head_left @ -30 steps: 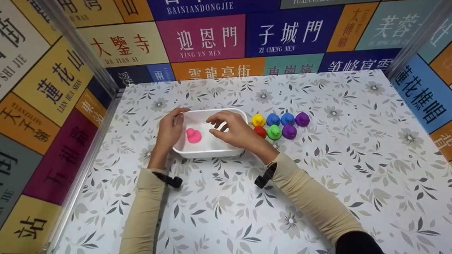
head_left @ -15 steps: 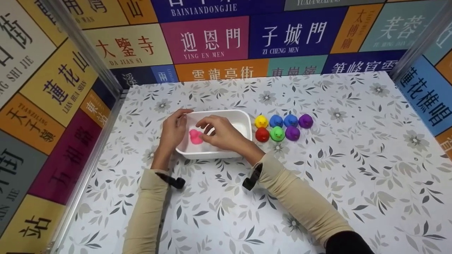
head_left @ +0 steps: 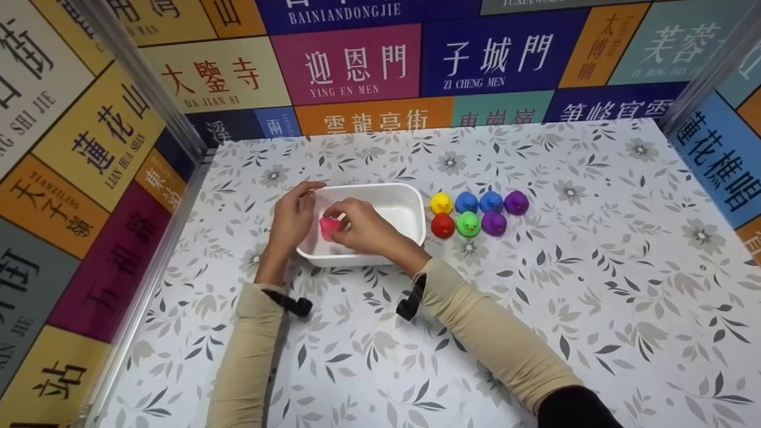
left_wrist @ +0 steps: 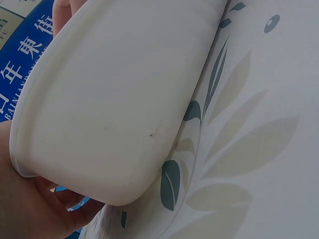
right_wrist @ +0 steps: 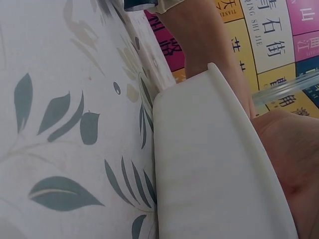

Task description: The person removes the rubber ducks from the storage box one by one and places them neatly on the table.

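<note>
A white plastic tub [head_left: 404, 217] stands on the table, and its outer wall [left_wrist: 114, 99] fills much of the left wrist view. My left hand [head_left: 292, 215] holds the tub's left end, fingers curved round the far corner at the rim. Inside, near that end, is a pink rubber duck [head_left: 327, 228]. Thumb and fingers of my right hand [head_left: 367, 229] pinch the duck and partly cover it. The right wrist view has only part of the right hand [right_wrist: 294, 154] behind the tub wall; the duck is hidden there.
Right of the tub, two rows of rubber ducks stand close together: a yellow duck [head_left: 441, 203], two blue and a purple duck [head_left: 516, 203] behind, a red duck [head_left: 443, 226], a green duck [head_left: 468, 224] and another purple one in front. Printed panels [head_left: 351, 65] wall the table [head_left: 594, 285].
My right hand has moved left and down inside the tub and has taken hold of the pink duck. The left hand has stayed at the tub's left end.
</note>
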The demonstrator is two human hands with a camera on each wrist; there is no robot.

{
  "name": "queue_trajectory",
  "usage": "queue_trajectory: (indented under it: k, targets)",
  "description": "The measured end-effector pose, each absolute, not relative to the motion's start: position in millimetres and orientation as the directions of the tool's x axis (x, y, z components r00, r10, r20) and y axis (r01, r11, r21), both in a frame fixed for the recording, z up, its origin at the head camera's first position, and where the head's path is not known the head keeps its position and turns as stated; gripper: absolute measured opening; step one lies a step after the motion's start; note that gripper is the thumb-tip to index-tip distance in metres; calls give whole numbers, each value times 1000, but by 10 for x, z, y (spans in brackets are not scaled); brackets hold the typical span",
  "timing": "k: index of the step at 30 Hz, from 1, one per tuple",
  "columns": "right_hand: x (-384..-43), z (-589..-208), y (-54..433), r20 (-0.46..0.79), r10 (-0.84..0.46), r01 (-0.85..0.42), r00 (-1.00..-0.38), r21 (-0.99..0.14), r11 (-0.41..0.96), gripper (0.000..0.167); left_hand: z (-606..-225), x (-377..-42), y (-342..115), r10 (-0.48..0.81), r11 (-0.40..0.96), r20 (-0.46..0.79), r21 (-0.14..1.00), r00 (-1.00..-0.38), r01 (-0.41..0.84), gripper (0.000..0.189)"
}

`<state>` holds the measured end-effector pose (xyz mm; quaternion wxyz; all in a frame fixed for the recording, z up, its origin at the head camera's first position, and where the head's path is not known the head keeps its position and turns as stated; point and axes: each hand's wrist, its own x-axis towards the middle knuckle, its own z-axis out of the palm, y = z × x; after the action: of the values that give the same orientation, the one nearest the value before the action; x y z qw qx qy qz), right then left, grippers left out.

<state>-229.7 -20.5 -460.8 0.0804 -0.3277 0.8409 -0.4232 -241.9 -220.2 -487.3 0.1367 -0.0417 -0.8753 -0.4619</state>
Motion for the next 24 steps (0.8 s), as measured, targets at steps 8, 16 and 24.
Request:
queue_trajectory:
  k: [8,16,24]
  targets:
    - [-2323,-4633,-251,175,-626,-537,-760,-711,453,38,-4871,-2415,-2201,-53,573,273,796,-960,195,33]
    - [-2349,-4656,-273,162,-631,-547,-758,-684,482,44,-4879,-2420,-2205,-52,561,294,799,-954,216,33]
    - [-2343,-4655,-256,132,-609,-487,-782,-738,466,34,-4879,-2425,-2208,-54,567,283,798,-958,204,33]
